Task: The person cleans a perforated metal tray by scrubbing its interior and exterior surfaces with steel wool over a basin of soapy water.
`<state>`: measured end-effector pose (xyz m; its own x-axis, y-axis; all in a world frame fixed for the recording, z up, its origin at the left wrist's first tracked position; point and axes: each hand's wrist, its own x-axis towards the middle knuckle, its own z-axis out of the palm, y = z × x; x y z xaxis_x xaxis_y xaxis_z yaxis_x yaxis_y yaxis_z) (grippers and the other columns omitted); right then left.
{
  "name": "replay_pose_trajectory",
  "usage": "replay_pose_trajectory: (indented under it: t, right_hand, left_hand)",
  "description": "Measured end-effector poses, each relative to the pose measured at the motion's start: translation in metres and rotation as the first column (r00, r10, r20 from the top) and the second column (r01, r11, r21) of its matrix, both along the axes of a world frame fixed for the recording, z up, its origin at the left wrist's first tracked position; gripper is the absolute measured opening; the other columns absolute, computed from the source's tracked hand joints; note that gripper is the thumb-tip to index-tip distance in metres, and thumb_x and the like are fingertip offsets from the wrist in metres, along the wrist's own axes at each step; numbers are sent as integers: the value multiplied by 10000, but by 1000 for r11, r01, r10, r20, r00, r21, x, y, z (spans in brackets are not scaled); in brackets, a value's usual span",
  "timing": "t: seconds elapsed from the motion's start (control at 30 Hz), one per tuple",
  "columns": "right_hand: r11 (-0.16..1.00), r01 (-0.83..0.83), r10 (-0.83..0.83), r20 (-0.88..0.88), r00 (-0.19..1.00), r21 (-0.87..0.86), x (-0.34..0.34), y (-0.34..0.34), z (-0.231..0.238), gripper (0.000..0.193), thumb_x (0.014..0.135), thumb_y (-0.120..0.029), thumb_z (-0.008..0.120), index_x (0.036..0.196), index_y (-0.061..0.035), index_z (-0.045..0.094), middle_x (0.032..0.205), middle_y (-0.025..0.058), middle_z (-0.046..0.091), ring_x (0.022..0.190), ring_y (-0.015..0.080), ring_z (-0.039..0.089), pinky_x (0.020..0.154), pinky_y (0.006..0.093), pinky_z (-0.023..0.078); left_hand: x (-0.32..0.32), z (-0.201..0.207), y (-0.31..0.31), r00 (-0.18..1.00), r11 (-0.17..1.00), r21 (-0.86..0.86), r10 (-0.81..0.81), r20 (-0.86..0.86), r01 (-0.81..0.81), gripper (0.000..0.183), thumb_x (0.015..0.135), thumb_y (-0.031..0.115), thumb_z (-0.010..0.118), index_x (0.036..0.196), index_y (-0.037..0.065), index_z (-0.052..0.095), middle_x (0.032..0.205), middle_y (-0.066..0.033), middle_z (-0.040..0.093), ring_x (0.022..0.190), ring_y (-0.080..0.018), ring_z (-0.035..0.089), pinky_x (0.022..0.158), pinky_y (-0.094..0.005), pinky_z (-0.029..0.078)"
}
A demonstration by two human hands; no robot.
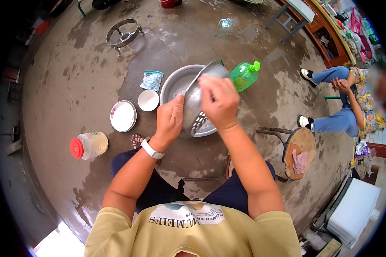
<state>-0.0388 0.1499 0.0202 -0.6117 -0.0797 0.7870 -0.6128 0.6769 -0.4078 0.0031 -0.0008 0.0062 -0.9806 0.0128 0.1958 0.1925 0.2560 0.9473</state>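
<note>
A wide metal basin stands on the floor in front of me. Over it I hold a tilted metal colander, whose oval holes show near its lower side. My left hand is closed on the colander's near left rim, thumb on top. Against its inner side is my right hand, fingers curled and slightly blurred; whatever they may hold is hidden. Just right of the basin stands a green dish soap bottle. To the basin's left are a white bowl and a blue-and-white packet.
Stacked plates and a red-lidded clear jar stand left on the wet concrete floor. A metal ring stand is farther off. At right are a round stool with a pink cloth, and a seated person.
</note>
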Motion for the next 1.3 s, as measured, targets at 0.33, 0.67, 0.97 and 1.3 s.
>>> replay_pose_trajectory:
  t: [0.33, 0.67, 0.97, 1.3]
  right_hand:
    - [660, 381, 167, 620, 766, -647, -45, 98, -51, 313, 833, -165, 607, 1075, 34, 618, 1007, 89, 652, 892, 145, 587, 822, 275, 446]
    - [529, 260, 648, 582, 492, -808, -37, 143, -44, 285, 873, -112, 535, 1108, 42, 583, 967, 54, 636, 856, 125, 592, 784, 245, 455]
    - [961, -15, 208, 686, 697, -275, -29, 106, 6, 171, 851, -86, 563, 987, -9, 631, 849, 51, 634, 778, 120, 559, 726, 247, 447]
    - [940, 334, -269, 451, 851, -69, -23, 64, 19, 191, 722, -191, 729, 828, -43, 670, 800, 131, 656, 752, 236, 625, 708, 336, 486]
  left_hand:
    - [5, 8, -25, 996, 992, 98, -68, -59, 74, 472, 1010, 243, 340, 622, -10, 427, 524, 5, 315, 502, -91, 269, 439, -299, 232]
    - [2, 0, -42, 999, 994, 106, -32, -5, 32, 503, 1014, 314, 284, 649, 1, 432, 571, 3, 332, 559, -102, 274, 501, -297, 251]
    - [-8, 11, -26, 997, 996, 74, -55, 62, 51, 331, 986, 248, 401, 799, -10, 491, 687, 1, 415, 664, -86, 362, 584, -263, 339]
    - [-8, 12, -15, 991, 988, 132, 63, 116, -78, 476, 994, 305, 400, 640, -11, 443, 574, 9, 352, 577, -78, 309, 491, -274, 287]
